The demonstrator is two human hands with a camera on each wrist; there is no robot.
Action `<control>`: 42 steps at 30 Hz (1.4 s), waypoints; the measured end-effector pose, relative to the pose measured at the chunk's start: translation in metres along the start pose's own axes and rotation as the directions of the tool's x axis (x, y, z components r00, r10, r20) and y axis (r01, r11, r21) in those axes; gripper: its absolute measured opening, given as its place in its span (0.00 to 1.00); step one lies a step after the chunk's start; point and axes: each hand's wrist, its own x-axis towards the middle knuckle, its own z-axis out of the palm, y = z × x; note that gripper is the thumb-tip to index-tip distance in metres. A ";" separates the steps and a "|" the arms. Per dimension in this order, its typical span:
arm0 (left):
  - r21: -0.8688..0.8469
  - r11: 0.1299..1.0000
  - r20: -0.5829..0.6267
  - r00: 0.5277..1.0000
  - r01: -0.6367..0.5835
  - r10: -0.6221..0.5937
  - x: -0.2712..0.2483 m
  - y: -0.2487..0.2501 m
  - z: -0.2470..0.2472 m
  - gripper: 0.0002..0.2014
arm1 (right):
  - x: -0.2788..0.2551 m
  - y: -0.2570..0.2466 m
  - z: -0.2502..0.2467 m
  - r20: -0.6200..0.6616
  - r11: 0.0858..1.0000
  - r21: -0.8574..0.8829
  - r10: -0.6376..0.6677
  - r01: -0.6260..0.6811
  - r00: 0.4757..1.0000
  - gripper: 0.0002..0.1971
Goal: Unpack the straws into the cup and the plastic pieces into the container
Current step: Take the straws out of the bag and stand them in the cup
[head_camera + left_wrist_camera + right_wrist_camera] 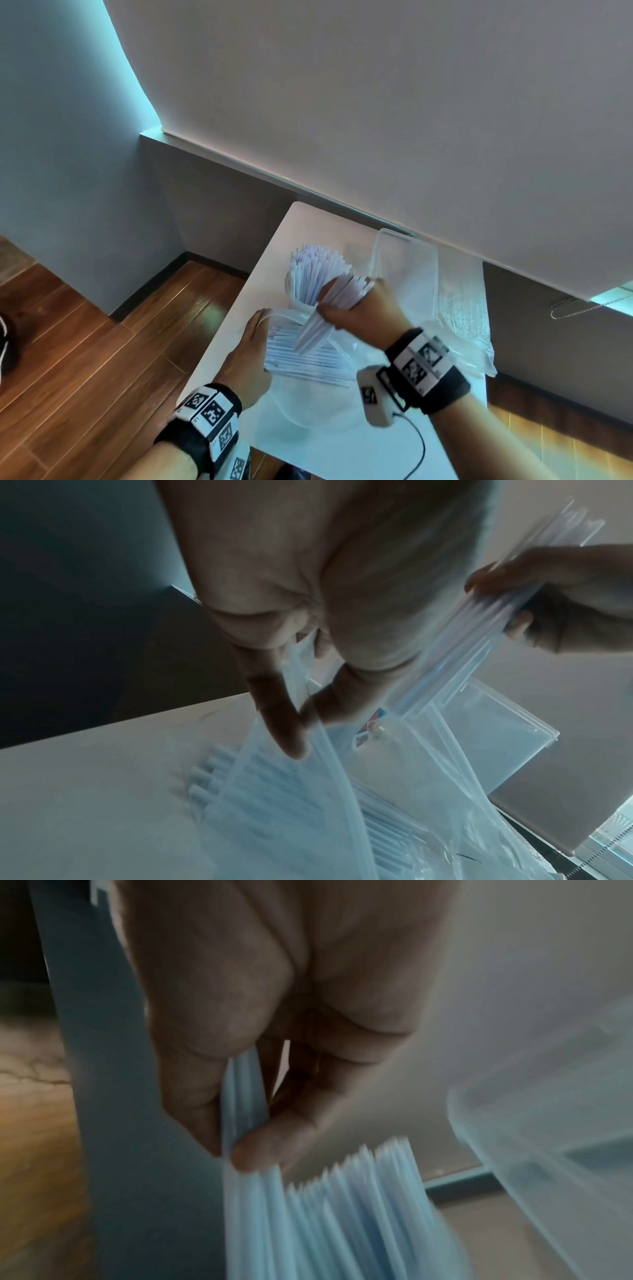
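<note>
A clear cup (292,291) on the white table (308,219) holds several pale wrapped straws (315,265) fanned upward. Just in front of it my right hand (339,303) grips a bundle of straws (318,329), tilted with its lower ends over the bag. In the right wrist view thumb and fingers (253,1146) pinch that bundle (243,1096), with the cup's straws (349,1204) beyond. My left hand (262,317) pinches the open edge of the clear bag (325,750). More straws (308,363) lie inside it. A clear container (404,267) stands behind the right hand.
A crumpled clear plastic bag (462,318) lies at the table's right, against the wall. The table's left edge (239,308) drops to a wooden floor (102,342). A cable (416,442) trails from my right wrist camera over the near table.
</note>
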 end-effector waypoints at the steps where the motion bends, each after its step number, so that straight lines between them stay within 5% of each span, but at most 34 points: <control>1: 0.016 1.000 0.009 1.000 0.009 -0.009 -0.001 0.001 0.000 0.52 | 0.009 -0.006 -0.013 -0.015 1.000 -0.001 0.010 -0.010 1.000 0.05; 10: 0.037 0.999 -0.001 1.000 0.030 -0.030 -0.005 0.007 -0.001 0.55 | 0.067 -0.018 -0.050 -0.067 0.998 -0.067 0.003 -0.007 0.998 0.04; 15: 0.029 0.999 -0.002 1.000 0.017 -0.017 -0.005 0.010 -0.002 0.54 | 0.078 0.005 -0.021 0.096 0.942 -0.333 0.074 -0.038 0.993 0.21; 21: 0.033 0.999 0.001 1.000 0.031 -0.031 -0.006 0.015 -0.005 0.53 | 0.076 0.000 -0.032 -0.083 0.993 -0.117 -0.004 -0.006 0.997 0.31; 26: 0.041 0.999 0.005 0.999 0.035 -0.035 -0.005 0.015 -0.005 0.53 | 0.074 -0.001 -0.024 -0.272 0.999 -0.015 -0.037 0.034 0.962 0.21; 31: 0.060 0.997 0.014 0.999 0.045 -0.046 -0.005 0.015 -0.004 0.54 | 0.072 0.011 -0.008 -0.322 1.000 -0.010 0.024 -0.029 0.946 0.09; 37: 0.052 0.997 0.007 0.999 0.051 -0.051 -0.005 0.017 -0.006 0.52 | 0.070 0.023 -0.010 -0.399 1.000 0.008 -0.001 0.005 0.917 0.28; 42: 0.051 0.997 0.021 0.998 0.059 -0.061 -0.003 0.016 -0.005 0.53 | 0.062 0.026 0.002 -0.294 0.963 -0.263 -0.135 0.055 0.946 0.20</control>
